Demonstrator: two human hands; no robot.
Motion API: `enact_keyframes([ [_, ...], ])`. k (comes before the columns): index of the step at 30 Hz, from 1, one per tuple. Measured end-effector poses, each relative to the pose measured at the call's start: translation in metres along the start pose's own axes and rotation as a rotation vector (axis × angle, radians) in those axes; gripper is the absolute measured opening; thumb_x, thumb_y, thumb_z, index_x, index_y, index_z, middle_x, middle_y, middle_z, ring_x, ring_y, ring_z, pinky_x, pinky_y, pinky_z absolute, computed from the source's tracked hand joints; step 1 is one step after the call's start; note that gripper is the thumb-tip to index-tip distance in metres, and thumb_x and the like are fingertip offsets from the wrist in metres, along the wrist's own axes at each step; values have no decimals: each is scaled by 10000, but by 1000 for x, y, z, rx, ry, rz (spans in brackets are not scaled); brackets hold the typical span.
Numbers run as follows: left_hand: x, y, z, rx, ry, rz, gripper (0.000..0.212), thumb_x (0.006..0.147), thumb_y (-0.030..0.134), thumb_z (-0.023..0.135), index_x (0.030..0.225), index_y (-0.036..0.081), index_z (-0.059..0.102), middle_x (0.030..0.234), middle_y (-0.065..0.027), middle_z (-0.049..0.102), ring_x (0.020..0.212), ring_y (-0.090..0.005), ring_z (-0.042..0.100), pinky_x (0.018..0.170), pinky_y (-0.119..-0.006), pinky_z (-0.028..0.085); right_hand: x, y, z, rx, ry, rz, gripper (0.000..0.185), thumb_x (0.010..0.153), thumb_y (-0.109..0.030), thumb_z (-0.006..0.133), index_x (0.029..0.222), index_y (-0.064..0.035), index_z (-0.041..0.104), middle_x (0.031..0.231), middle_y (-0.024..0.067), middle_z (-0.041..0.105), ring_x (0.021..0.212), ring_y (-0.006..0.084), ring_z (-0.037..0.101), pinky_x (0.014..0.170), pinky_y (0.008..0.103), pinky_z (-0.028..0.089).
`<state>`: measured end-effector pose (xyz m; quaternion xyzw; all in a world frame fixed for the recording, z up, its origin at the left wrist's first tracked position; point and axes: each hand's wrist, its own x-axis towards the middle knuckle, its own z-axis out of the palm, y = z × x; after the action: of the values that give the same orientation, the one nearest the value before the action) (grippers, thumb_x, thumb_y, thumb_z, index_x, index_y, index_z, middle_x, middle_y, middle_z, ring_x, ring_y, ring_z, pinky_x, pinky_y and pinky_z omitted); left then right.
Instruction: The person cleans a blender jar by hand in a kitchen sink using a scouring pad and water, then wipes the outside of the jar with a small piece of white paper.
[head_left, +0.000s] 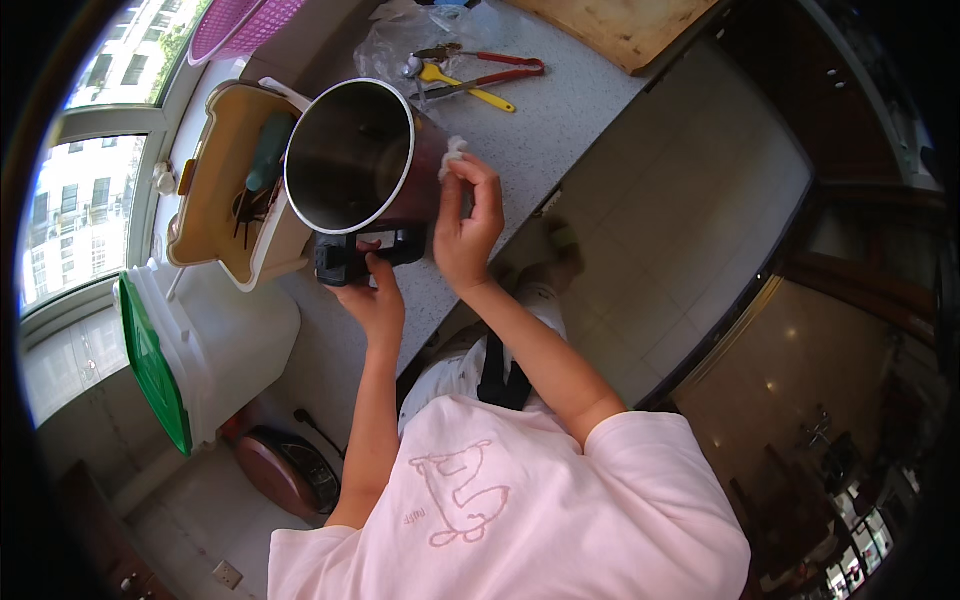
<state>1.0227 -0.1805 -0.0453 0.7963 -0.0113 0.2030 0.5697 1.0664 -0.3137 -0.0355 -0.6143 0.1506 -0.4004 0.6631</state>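
Observation:
My left hand (375, 292) grips the black handle (371, 257) of a deep pot (427, 161) with a dark inside and a pale rim. The pot is tilted, its mouth facing up towards me. Between the thumb and fingers of my right hand (472, 217) is a crumpled white wad (452, 156), perhaps tissue or cloth, held against the pot's outer wall. Beyond the pot, red-handled tongs (510, 67) and a yellow-handled utensil (487, 97) lie on the speckled countertop (555, 127), beside a clear plastic bag (382, 45).
Left of the pot stands a tan utensil bin (217, 161) by the window. Nearer are a white container with a green lid (154, 360) and a round pan (277, 472). A pink basket (232, 30) and a wooden board (615, 22) are at the far side. The counter edge runs diagonally.

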Motion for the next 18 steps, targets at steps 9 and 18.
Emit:
enact_keyframes([
  [9,1,5,7,20,59,-9,284,897,-75,523,1149,-5,412,1056,-107,585,970,-197,613,917,-350,481,15,69,0,-183,-100,378,184,1005,-136,523,1101,-24,633,1059,134,694,996,231,665,841,324,505],
  [18,1,15,14,66,124,-87,161,902,-57,510,1054,-39,560,1022,-101,628,948,-187,618,912,-326,468,58,6,17,110,-213,193,145,975,-96,577,1061,-26,672,1045,137,718,977,202,683,844,303,508],
])
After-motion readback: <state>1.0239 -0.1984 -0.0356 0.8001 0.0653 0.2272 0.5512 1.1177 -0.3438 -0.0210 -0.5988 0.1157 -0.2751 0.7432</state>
